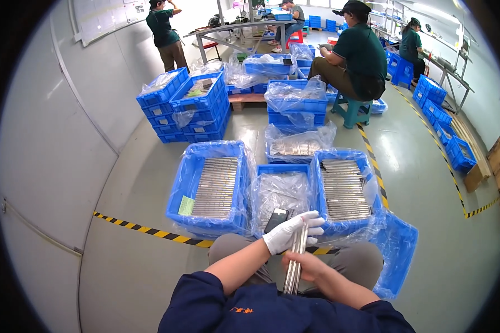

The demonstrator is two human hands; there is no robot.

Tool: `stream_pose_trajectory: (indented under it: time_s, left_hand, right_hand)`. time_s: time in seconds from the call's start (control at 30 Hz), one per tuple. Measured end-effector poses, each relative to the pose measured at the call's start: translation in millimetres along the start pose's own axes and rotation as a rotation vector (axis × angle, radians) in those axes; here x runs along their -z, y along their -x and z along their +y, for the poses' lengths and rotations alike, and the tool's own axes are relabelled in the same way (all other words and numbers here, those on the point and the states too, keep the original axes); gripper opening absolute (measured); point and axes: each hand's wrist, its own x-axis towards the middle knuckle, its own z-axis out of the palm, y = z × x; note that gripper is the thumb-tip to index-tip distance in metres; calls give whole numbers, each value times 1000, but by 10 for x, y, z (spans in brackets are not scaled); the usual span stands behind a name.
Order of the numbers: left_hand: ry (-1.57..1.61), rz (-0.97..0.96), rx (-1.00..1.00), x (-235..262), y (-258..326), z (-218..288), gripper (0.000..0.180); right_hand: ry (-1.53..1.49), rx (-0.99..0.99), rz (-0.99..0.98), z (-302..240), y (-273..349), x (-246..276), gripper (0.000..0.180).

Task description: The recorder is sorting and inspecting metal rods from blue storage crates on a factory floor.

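In front of my lap is a small bundle of shiny metal rods [292, 277], tilted with its lower end toward my body. My bare right hand [306, 265] is closed round the bundle at mid-length. My left hand [288, 233], in a white glove, is at the rods' upper end, fingers stretched out and apart, the palm against them. Just beyond are a blue crate [175, 191] on the left and another blue crate [375, 206] on the right, both plastic-lined and holding rows of rods. Between them, a dark phone [276, 220] lies on the plastic of a middle crate [283, 168].
A green paper slip [186, 206] lies in the left crate. An empty-looking blue crate [404, 250] leans at my right. Farther off are stacked crates [205, 119] and a seated person [361, 55] on a green stool [352, 111]. Yellow-black tape [144, 228] crosses the floor.
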Motion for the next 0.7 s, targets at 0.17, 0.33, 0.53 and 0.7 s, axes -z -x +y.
stream_pose_trajectory:
  time_s: [0.17, 0.33, 0.53, 0.7]
  left_hand:
    - [-85, -151, 370, 57, 109, -5, 70]
    - [-182, -183, 289, -187, -55, 323, 49]
    - [-630, 274, 211, -198, -284, 354, 25]
    - [-698, 289, 198, -77, -345, 364, 25]
  right_hand:
    - [-152, 275, 242, -773, -59, 166, 17]
    - [128, 497, 51, -1393, -190, 44, 13]
    - [529, 444, 299, -1560, -110, 148, 28]
    - [514, 404, 256, -1570, -131, 301, 32]
